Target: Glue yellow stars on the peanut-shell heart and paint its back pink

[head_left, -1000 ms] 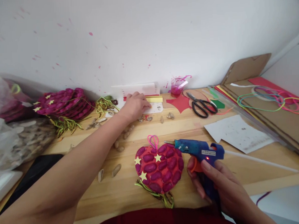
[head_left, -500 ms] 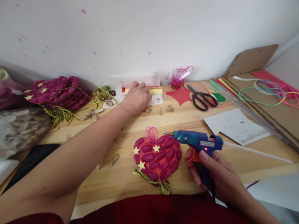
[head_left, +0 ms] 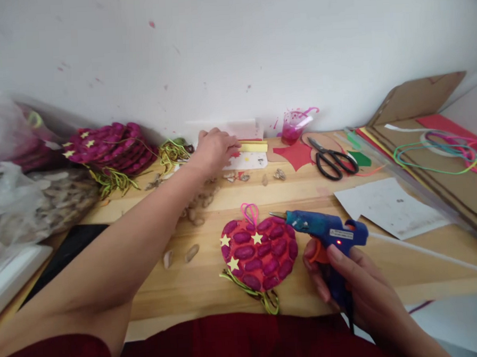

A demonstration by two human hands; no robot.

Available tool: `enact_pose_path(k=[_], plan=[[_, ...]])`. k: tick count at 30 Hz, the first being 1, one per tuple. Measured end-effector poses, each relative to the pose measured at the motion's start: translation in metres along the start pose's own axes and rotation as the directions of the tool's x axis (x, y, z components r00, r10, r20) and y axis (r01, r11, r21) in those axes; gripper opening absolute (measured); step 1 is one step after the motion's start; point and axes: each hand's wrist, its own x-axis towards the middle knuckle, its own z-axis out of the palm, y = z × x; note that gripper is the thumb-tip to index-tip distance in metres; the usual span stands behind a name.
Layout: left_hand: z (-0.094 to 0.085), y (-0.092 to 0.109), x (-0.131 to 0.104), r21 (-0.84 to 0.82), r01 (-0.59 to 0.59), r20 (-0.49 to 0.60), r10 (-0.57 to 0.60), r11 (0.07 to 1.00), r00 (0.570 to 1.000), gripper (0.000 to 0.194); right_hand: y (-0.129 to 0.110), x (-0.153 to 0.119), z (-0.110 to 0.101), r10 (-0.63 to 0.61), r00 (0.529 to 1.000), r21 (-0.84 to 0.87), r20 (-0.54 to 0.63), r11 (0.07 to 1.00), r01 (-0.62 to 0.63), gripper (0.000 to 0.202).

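Note:
My right hand (head_left: 351, 274) is wrapped round the grip of a blue glue gun (head_left: 329, 229) with an orange trigger. Its metal nozzle points left, over the top right edge of a heart-shaped piece (head_left: 266, 251) covered in magenta shells, with pale yellow stars, a pink loop and green strings. My left hand (head_left: 215, 150) reaches to the back of the table, its fingers bent down beside a yellow strip (head_left: 253, 146) and a white card (head_left: 249, 160) with small red and yellow shapes. Whatever its fingertips may hold is hidden.
Stacked magenta pieces (head_left: 109, 148) and a bag of shells (head_left: 63, 198) stand at the left. Black scissors (head_left: 333, 160), red paper (head_left: 297, 154) and a stained cup (head_left: 294, 127) lie or stand behind. Cardboard (head_left: 442, 178) and cords are at the right.
The whole view has shifted, so the table things appear further right. My left hand has moved left relative to the yellow strip, uncovering more of the card. My right hand still holds the glue gun.

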Motion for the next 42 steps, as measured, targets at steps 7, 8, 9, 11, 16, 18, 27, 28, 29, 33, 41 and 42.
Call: enact_pose_path(k=[7,8,9,11,16,18,27,28,29,33,41,42], plan=[[-0.021,-0.036,-0.012,0.113,0.109,0.087,-0.119,0.988,0.989,0.024,0.005,0.001,0.003,0.031,0.992,-0.015,-0.120,0.999,-0.033,0.057],[-0.022,-0.038,-0.014,0.124,0.111,0.104,-0.124,0.986,0.987,0.024,0.005,0.001,0.002,0.039,0.991,-0.021,-0.126,0.999,-0.042,0.058],[-0.023,-0.040,-0.017,0.133,0.113,0.120,-0.130,0.985,0.984,0.025,0.005,0.001,0.002,0.046,0.991,-0.026,-0.129,0.998,-0.050,0.058],[-0.023,-0.043,-0.020,0.149,0.124,0.142,-0.145,0.981,0.979,0.027,0.005,0.001,0.002,0.058,0.989,-0.030,-0.137,0.998,-0.063,0.060],[-0.020,-0.049,-0.027,0.167,0.167,0.138,-0.191,0.972,0.972,0.027,0.004,0.002,0.002,0.087,0.983,-0.016,-0.163,0.996,-0.091,0.058],[-0.020,-0.051,-0.030,0.159,0.166,0.145,-0.190,0.973,0.971,0.027,0.003,0.002,0.003,0.079,0.982,-0.019,-0.170,0.996,-0.083,0.057],[-0.022,-0.052,-0.035,0.134,0.137,0.136,-0.156,0.981,0.978,0.029,0.002,0.002,0.003,0.083,0.983,-0.030,-0.164,0.996,-0.089,0.056],[-0.021,-0.052,-0.035,0.140,0.133,0.147,-0.153,0.981,0.977,0.031,0.002,0.002,0.003,0.085,0.983,-0.032,-0.163,0.995,-0.091,0.056],[-0.020,-0.053,-0.035,0.147,0.128,0.152,-0.150,0.981,0.977,0.032,0.002,0.002,0.002,0.085,0.983,-0.035,-0.163,0.995,-0.091,0.057],[-0.014,-0.057,-0.036,0.197,0.095,0.088,-0.114,0.976,0.990,0.027,0.003,0.002,0.000,0.075,0.988,-0.049,-0.135,0.995,-0.082,0.058],[-0.010,-0.049,-0.037,0.299,-0.054,0.048,0.041,0.953,0.998,0.025,0.004,0.002,-0.001,0.071,0.993,-0.041,-0.095,0.996,-0.075,0.056],[-0.010,-0.048,-0.036,0.309,-0.069,0.044,0.058,0.949,0.997,0.025,0.004,0.002,-0.001,0.068,0.993,-0.038,-0.094,0.997,-0.072,0.056]])
